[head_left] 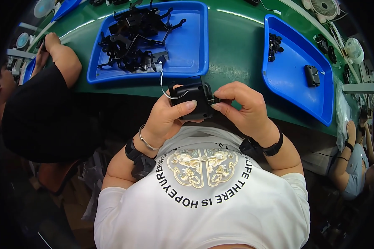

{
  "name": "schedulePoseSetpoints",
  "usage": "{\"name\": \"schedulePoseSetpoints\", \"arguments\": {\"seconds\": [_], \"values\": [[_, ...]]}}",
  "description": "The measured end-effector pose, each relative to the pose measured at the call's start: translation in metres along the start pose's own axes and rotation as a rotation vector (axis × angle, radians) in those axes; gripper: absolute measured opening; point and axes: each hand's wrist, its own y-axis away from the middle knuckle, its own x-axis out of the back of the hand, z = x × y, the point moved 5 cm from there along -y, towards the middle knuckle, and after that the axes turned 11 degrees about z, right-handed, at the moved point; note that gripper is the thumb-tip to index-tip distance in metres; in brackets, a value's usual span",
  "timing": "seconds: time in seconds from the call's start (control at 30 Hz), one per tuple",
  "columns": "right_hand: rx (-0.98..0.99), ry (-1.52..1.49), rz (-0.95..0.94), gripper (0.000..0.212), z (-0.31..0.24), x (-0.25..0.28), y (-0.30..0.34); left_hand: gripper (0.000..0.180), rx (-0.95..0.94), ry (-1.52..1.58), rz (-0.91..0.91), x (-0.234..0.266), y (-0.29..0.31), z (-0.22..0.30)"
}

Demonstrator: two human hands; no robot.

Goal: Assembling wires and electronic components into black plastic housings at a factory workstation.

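Observation:
My left hand (161, 117) is closed around a black plastic housing (201, 104), its thumb lying across the front face. A white cable (162, 85) loops from the housing up to a small white connector (158, 66) at the near edge of the left blue tray. At the housing's right side my right hand (248, 108) pinches a small dark part (215, 99) between thumb and forefinger. That part touches or nearly touches the housing; its exact shape is hidden by the fingertips.
Black brackets (133, 35) lie heaped in the left blue tray (191, 45). Another blue tray (297, 89) at the right holds small black parts (274, 46) and a black housing (312, 76). Both rest on a green table (234, 45). People work at left (50, 103) and right (353, 162).

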Motion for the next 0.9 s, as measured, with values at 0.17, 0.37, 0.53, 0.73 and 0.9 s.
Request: {"name": "schedulePoseSetpoints", "arguments": {"seconds": [0.17,0.37,0.53,0.73,0.9], "values": [[0.113,0.057,0.001,0.022,-0.006,0.001,0.002,0.037,0.024,-0.027,-0.017,-0.003,0.000,-0.001],[0.199,0.109,0.022,0.021,-0.007,0.001,0.002,0.035,-0.025,-0.044,-0.043,-0.005,-0.001,-0.002],[0.066,0.031,0.051,0.019,-0.001,-0.002,0.008,0.035,-0.061,-0.064,-0.051,-0.001,-0.005,-0.003],[0.118,0.070,0.066,0.016,0.010,-0.005,0.008,0.038,-0.097,-0.082,-0.069,-0.004,-0.005,-0.004],[-0.073,0.157,-0.018,0.016,0.029,-0.013,0.018,0.039,-0.254,-0.185,-0.087,-0.004,-0.003,-0.003]]}}
